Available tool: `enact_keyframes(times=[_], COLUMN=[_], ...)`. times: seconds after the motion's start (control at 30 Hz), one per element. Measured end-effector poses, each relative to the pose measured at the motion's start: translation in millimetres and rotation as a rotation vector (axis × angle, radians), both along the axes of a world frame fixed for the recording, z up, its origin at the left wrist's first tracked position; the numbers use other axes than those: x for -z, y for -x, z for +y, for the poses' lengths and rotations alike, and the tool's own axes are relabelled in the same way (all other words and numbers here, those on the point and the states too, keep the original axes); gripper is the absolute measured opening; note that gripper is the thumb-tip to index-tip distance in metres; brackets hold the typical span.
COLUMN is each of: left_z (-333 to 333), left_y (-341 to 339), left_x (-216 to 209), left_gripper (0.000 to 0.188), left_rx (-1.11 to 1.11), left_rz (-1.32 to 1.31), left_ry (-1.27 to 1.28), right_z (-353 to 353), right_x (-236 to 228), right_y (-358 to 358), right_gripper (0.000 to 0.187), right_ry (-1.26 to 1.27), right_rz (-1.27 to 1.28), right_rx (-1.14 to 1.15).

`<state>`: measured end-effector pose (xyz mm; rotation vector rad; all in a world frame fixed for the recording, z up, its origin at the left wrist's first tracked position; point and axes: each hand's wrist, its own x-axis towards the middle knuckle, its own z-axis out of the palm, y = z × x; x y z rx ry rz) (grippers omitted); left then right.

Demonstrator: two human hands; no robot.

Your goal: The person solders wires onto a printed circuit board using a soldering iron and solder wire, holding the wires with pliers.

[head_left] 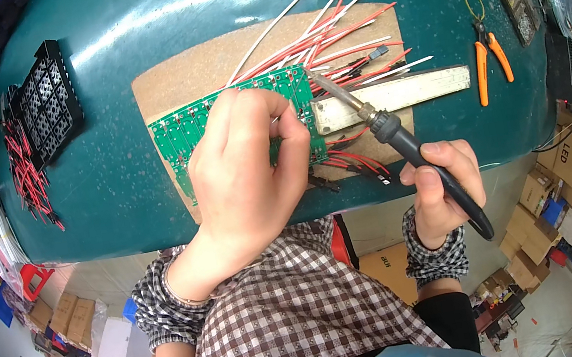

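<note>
A green circuit board [172,138] lies on a brown work board [181,71]. My left hand [242,167] rests over the circuit board, its thumb and fingers curled into a pinch. Whatever they pinch is hidden from view. In my right hand [450,185] is a soldering iron [414,149], gripped by its black handle. Its tip points up and left, close to the board's upper right corner; I cannot tell whether it touches. Red and white wires [322,35] fan out from the board's far and right edges. Beside the board, a whitish bar [397,95] lies across the work board.
Orange-handled cutters [490,61] lie on the green table [424,11] at right. Farther right stands a small dark holder [515,4]. At left are a black gridded tray [50,101] and a bundle of red and black wires [28,172]. Cardboard boxes [529,232] stand on the floor.
</note>
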<state>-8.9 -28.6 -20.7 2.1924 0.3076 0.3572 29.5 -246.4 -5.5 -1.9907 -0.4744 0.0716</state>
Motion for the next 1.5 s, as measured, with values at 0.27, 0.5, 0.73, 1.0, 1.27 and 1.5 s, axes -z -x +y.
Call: enact_keyframes(times=[0.27, 0.5, 0.73, 1.0, 1.27, 1.5], left_z=[-2.1, -0.5, 2.4, 0.9, -1.1, -3.6], left_y=[-2.5, -1.4, 8.9, 7.4, 4.5, 0.7], left_x=[0.6, -0.5, 1.7, 5.6, 6.1, 3.4], left_gripper=[0.016, 0.011, 0.013, 0.019, 0.019, 0.016], left_rx=[-0.026, -0.043, 0.015, 0.01, 0.001, -0.01], left_rz=[0.022, 0.021, -0.006, -0.017, -0.017, 0.032], left_ry=[-0.013, 0.045, 0.079, 0.044, 0.021, 0.023], right_z=[4.0, 1.3, -2.8, -1.7, -3.8, -2.9], right_x=[-0.8, -0.1, -9.4, -15.2, -16.4, -19.6], right_y=[4.6, 1.2, -20.2, -29.8, -33.9, -35.7], right_gripper=[0.026, 0.024, 0.021, 0.019, 0.02, 0.02], right_ry=[0.002, 0.023, -0.211, -0.117, -0.025, 0.011], right_rz=[-0.004, -0.035, 0.142, 0.148, 0.143, 0.139], right_rx=[0.007, -0.034, -0.001, -0.083, -0.087, -0.099])
